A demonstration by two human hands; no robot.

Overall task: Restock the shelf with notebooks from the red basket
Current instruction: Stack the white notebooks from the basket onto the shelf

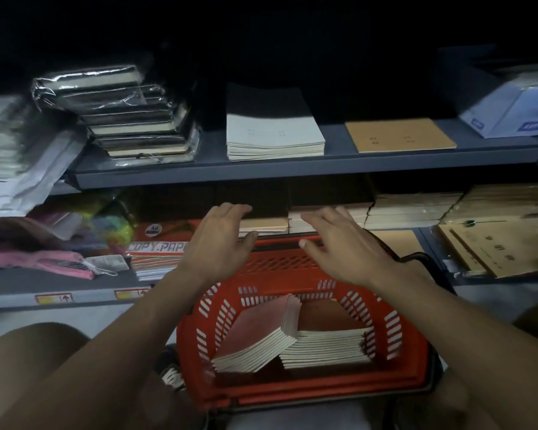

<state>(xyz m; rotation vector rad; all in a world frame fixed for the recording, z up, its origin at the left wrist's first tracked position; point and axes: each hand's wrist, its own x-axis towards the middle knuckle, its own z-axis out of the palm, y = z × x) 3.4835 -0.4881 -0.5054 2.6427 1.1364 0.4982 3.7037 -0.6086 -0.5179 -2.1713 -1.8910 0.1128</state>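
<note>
Head view: both hands, left [221,240] and right [339,243], reach palm-down, fingers spread and empty, toward shelf [292,169] stacks. Notebooks [292,336] lie in the basket [395,352] below.

Basket [292,395] sits near, centre, two notebook stacks [292,342] side by side in it. Beyond it, both hands hover at the lower shelf [59,283]: left hand [218,243] left, right hand [339,243] right. Upper shelf [292,169] runs above, farther back.

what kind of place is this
Probably a stationery shop aisle: grey metal shelves stacked with thin paper notebooks, a pack marked copy paper, and a red plastic shopping basket holding more notebooks.
</note>
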